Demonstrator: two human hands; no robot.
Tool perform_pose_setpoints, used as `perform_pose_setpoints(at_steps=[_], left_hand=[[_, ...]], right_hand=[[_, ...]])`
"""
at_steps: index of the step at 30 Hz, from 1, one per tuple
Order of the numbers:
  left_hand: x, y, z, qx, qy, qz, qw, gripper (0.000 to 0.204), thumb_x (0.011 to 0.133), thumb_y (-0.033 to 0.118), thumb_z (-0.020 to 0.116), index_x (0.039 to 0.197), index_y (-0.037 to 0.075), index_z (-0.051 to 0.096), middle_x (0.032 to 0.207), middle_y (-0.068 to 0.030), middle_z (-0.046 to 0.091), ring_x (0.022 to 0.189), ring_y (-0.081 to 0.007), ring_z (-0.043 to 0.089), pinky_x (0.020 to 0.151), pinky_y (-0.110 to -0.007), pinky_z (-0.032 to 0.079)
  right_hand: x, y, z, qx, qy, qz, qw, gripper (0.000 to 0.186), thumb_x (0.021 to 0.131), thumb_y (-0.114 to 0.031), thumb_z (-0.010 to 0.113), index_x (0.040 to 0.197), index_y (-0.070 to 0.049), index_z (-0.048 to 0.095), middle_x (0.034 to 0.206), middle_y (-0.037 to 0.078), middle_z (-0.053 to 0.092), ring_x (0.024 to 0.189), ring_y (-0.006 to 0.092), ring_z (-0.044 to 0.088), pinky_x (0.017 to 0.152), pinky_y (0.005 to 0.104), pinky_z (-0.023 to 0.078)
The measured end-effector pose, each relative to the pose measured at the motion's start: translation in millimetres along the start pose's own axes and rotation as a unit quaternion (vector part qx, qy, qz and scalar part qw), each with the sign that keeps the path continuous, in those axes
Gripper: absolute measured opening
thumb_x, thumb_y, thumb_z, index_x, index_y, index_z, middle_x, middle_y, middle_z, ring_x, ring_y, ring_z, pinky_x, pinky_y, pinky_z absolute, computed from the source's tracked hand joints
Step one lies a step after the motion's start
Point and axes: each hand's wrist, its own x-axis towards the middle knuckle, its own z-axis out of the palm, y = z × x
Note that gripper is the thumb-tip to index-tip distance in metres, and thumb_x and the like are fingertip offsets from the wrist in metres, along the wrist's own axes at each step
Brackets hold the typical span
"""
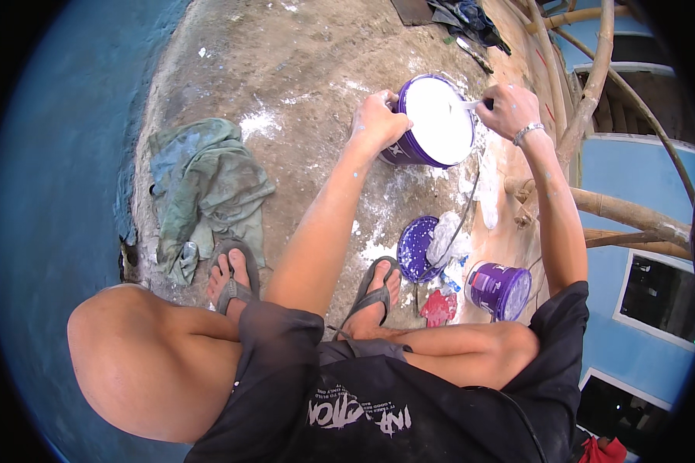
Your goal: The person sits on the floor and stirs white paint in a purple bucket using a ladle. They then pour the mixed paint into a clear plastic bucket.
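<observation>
A purple bucket (403,152) of thick white paste or paint (440,119) stands on the ground in front of me, tilted slightly my way. My left hand (380,123) is closed on its left rim, thumb over the edge. On the right, my right hand (510,112) makes a fist around a small flat tool (469,105), which looks like a putty knife. Its pale end reaches over the bucket's right rim; the handle is mostly hidden in my fingers.
Near my feet lie a purple lid (414,251) with crumpled clear plastic (446,241), a red cloth (439,308) and a smaller purple bucket (499,290) on its side. A green rag (208,177) lies left. Bamboo poles (594,204) stand right; a blue wall (62,170) borders the left.
</observation>
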Motion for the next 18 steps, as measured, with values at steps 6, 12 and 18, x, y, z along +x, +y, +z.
perform_pose_setpoints(at_steps=[6,12,18], left_hand=[[0,-1,-2,-0.001,-0.004,0.006,1.0,0.061,0.07,0.02,0.084,0.128,0.004,0.069,0.119,-0.0221,0.074,0.116,-0.0334,0.07,0.102,-0.039,0.053],[-1,6,-4,0.01,0.0,-0.001,1.0,0.057,0.074,0.014,0.086,0.127,0.004,0.07,0.114,-0.0179,0.076,0.108,-0.0261,0.072,0.097,-0.036,0.054],[0,8,-4,0.004,-0.014,-0.02,1.0,0.058,0.075,0.012,0.085,0.129,0.003,0.069,0.119,-0.0185,0.075,0.112,-0.0269,0.072,0.1,-0.035,0.053]], right_hand=[[8,-13,-3,0.06,-0.007,-0.027,0.998,0.033,0.078,-0.035,0.065,0.089,-0.008,0.081,0.078,0.018,0.073,0.075,0.0354,0.072,0.074,0.043,0.058],[-26,-12,4,0.16,-0.016,-0.039,0.986,0.037,0.08,-0.034,0.065,0.092,-0.003,0.08,0.076,0.017,0.073,0.067,0.0314,0.069,0.07,0.0399,0.057],[-59,5,6,0.109,-0.084,-0.015,0.99,0.031,0.079,-0.032,0.062,0.088,-0.009,0.081,0.077,0.018,0.073,0.077,0.0342,0.072,0.077,0.0426,0.057]])
